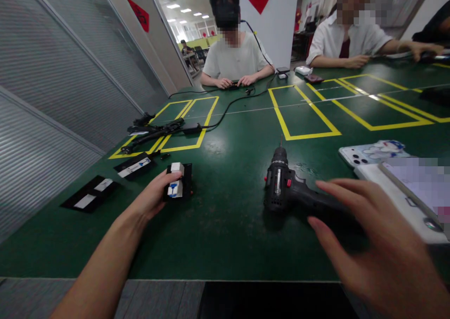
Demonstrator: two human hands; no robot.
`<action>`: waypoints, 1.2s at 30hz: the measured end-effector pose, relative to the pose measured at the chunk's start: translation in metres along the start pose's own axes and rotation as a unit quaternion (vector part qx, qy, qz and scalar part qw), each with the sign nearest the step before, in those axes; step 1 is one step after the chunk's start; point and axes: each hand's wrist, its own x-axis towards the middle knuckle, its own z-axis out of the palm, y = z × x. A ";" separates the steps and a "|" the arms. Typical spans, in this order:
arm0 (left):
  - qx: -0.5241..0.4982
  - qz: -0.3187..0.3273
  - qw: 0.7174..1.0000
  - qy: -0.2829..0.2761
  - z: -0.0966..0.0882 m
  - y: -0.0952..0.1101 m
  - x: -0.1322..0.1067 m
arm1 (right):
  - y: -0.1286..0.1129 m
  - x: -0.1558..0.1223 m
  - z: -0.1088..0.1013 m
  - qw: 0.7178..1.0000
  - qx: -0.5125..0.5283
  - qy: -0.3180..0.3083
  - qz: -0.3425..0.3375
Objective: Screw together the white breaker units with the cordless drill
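My left hand (152, 198) grips the near side of a small black block (183, 182) that carries a white and blue part, resting on the green table (228, 206). My right hand (372, 244) hovers with fingers spread over the handle of a black electric screwdriver (288, 190), which lies on its side, bit pointing away from me. The fingers are close to the handle but not wrapped round it.
Two flat black plates with white labels (92, 193) (134, 166) lie left. Black cables and tools (154, 130) sit in a yellow-taped box. A phone (372, 152) and a white device (404, 192) lie right. Two people sit across the table.
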 end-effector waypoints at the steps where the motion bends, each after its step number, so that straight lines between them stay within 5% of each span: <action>1: -0.001 0.000 1.000 0.004 0.000 0.000 0.000 | 0.007 0.003 0.007 0.999 -0.024 -0.036 -0.001; 4: -0.009 -0.001 1.000 0.012 0.002 0.000 0.002 | 0.024 0.016 0.032 0.967 -0.122 -0.224 -0.013; 7: -0.035 -0.008 0.999 0.011 0.006 0.001 0.004 | 0.026 0.027 0.049 0.950 -0.142 -0.279 0.016; 11: -0.057 -0.020 0.998 0.004 0.026 0.003 0.007 | 0.017 0.022 0.051 0.958 -0.155 -0.241 0.017; 16: -0.065 -0.036 0.996 -0.048 0.074 0.013 0.003 | 0.010 0.007 0.046 0.976 -0.146 -0.158 -0.020; 22: -0.077 0.045 0.986 -0.142 0.118 0.022 0.004 | 0.006 0.007 0.046 0.983 -0.086 -0.146 -0.067; 30: -0.077 0.066 0.982 -0.159 0.116 -0.005 0.006 | 0.007 0.007 0.047 0.982 -0.069 -0.153 -0.087; 36: -0.079 0.077 0.980 -0.164 0.115 -0.006 0.003 | 0.008 0.007 0.047 0.984 -0.073 -0.141 -0.085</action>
